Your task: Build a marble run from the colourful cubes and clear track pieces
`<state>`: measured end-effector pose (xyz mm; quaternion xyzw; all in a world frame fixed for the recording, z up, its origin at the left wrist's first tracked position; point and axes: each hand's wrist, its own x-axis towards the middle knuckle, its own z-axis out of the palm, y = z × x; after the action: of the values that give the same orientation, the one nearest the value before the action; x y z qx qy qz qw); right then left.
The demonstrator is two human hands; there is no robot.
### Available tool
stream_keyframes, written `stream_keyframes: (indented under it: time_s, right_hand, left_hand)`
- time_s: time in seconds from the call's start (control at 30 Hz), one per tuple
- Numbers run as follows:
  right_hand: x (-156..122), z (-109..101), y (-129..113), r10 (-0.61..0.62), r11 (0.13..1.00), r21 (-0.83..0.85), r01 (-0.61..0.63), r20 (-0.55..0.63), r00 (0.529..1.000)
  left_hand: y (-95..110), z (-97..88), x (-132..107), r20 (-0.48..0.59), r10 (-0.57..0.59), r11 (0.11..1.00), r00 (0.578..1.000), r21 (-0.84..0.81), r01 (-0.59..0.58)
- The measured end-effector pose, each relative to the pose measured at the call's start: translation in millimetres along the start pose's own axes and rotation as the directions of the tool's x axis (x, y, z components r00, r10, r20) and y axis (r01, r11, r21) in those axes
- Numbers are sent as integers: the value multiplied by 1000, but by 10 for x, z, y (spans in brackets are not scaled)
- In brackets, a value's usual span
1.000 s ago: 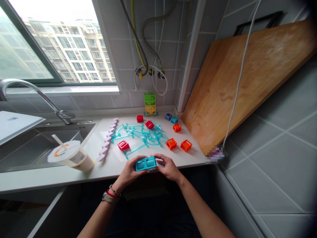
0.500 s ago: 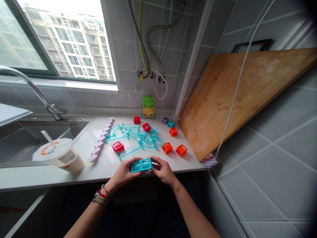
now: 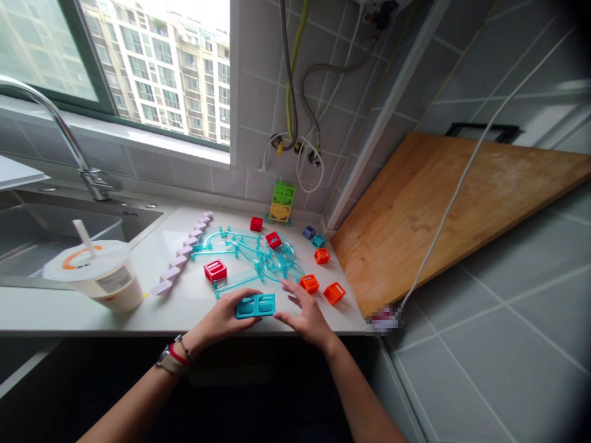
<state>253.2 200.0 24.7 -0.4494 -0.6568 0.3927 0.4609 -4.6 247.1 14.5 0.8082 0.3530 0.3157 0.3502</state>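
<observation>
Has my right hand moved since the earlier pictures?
Yes, your right hand has come off the teal block and shifted slightly forward, toward the nearest orange block on the counter.

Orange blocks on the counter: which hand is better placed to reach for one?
Probably the right hand: it is open and nearer the orange blocks, while the left hand grips the turquoise double block.

Left hand [image 3: 222, 317] curls in a grip; right hand [image 3: 310, 317] (fingers [image 3: 301, 295] spread) faces it.

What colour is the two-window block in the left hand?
Turquoise; the two-window block shows clearly in the head view.
</observation>
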Motion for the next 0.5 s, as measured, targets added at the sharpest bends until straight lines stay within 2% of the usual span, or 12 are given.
stream_keyframes:
  time_s: [0.07,0.13,0.23,0.3,0.37,0.5]
  right_hand:
    - [311,-288,-78,-57,994,-102,46,-111,992]
    - [742,-612,-55,-62,983,-183,17,-243,968]
    - [1435,-1071,155,47,891,-394,-224,-411,911]
    - [1802,-1304,344,106,838,-444,-316,-437,893]
    - [2046,-1459,519,161,773,-497,-394,-448,880]
    - [2250,-1588,770,241,659,-580,-478,-439,866]
  left_hand:
    - [-36,4,18,-44,8,1000,999,6,-7]
    - [-51,9,18,-52,18,1000,998,15,-17]
    - [-50,15,-6,-36,37,999,999,42,-35]
    - [-46,20,-25,-44,32,999,999,45,-30]
    - [-51,29,-39,-55,21,999,998,35,-19]
    - [-92,52,-54,-67,25,1000,997,11,-24]
